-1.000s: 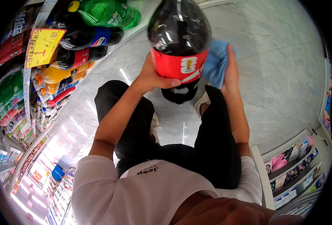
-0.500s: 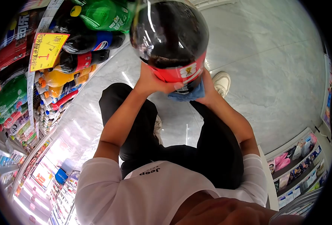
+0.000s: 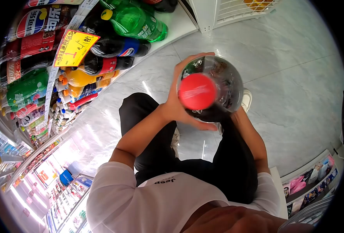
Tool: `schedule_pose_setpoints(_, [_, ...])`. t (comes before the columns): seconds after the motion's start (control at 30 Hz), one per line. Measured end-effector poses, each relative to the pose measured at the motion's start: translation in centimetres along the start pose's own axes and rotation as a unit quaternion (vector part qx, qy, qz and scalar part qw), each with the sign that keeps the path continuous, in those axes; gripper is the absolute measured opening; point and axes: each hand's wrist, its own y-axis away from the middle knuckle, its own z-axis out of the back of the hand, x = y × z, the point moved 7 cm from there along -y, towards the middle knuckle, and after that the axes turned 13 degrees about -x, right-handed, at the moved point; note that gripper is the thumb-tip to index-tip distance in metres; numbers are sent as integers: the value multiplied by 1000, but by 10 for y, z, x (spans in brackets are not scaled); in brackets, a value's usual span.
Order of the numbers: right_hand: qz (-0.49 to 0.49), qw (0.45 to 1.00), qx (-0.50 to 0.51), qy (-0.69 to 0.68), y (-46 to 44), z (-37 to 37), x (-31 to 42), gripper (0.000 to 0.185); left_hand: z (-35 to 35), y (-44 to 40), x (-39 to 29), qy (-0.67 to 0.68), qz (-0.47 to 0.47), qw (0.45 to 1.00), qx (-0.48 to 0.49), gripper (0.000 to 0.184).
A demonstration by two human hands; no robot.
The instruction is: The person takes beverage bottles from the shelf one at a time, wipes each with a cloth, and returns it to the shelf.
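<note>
Bottle [image 3: 231,83] is held up over the floor [image 3: 292,97] past the knees, red cap [image 3: 197,91] toward the head. Left hand [image 3: 176,104] curls round its side. Right forearm [image 3: 254,136] reaches in; the right hand is hidden behind the bottle, can't tell its grip. Shelf [image 3: 182,28] of drinks close at left, yellow sign [image 3: 76,49] blocking some. Wire rack [image 3: 227,24] cut off. Bottle's base hidden.

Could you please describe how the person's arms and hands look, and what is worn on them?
The short sleeves are white and loose, and the forearms are bare; no watch or bracelet shows on them. The left hand has no glove. The right hand is mostly hidden, so I cannot describe it.
</note>
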Motion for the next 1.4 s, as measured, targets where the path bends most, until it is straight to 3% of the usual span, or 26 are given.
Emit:
schedule_pose_setpoints(0.03, [17, 1000, -14, 14, 0, 4, 3, 56, 2, 45, 24, -87, 28, 990, 104, 93])
schedule_pose_setpoints(0.1, [-13, 996, -71, -43, -1, 7, 11, 58, 9, 61, 37, -202, 19, 964, 171, 83])
schedule_pose_setpoints(0.13, [17, 995, -91, -32, 5, 1, 21, 56, 17, 50, 36, -233, -17, 963, 137, 90])
schedule_pose_setpoints(0.2, [25, 992, -117, -48, -3, 18, 17, 56, 26, 10, 18, -14, 53, 997, -50, 113])
schedule_pose_setpoints(0.23, [29, 990, -129, -57, -7, 26, 16, 57, 29, -18, -1, 99, 55, 984, -140, 125])
schedule_pose_setpoints(0.3, [51, 987, -138, -63, -6, 27, 21, 53, 45, -30, -15, 94, 79, 977, -175, 125])
schedule_pose_setpoints(0.37, [76, 990, -112, -47, 5, 9, 37, 51, 57, -38, -17, 101, 104, 985, -97, 106])
schedule_pose_setpoints(0.47, [72, 991, -100, -54, 4, 3, 41, 48, 67, -45, -16, 40, 238, 964, -108, 82])
schedule_pose_setpoints(0.5, [65, 992, -88, -66, 2, 4, 38, 48, 70, -48, -12, 6, 213, 971, -111, 64])
schedule_pose_setpoints(0.6, [35, 991, -112, -61, -2, 3, 32, 50, 71, -55, -4, 16, 262, 950, -169, 51])
schedule_pose_setpoints(0.73, [-32, 992, -121, -22, -25, 6, 27, 51, 87, -55, 20, 9, 283, 937, -206, 49])
schedule_pose_setpoints(0.93, [3, 996, -86, 26, -23, 16, 16, 37, 89, -79, 10, -82, 250, 954, -144, 50])
schedule_pose_setpoints(1.13, [-1, 991, -124, 55, -2, 30, 17, 38, 105, -111, 21, -158, 200, 962, -98, 49])
schedule_pose_setpoints(1.23, [14, 995, -86, 38, -11, 35, 13, 39, 108, -130, 26, -219, 171, 958, -71, 48])
schedule_pose_setpoints(1.4, [-7, 993, -97, 64, -8, 30, 12, 41, 116, -159, 39, -218, 132, 966, -44, 48])
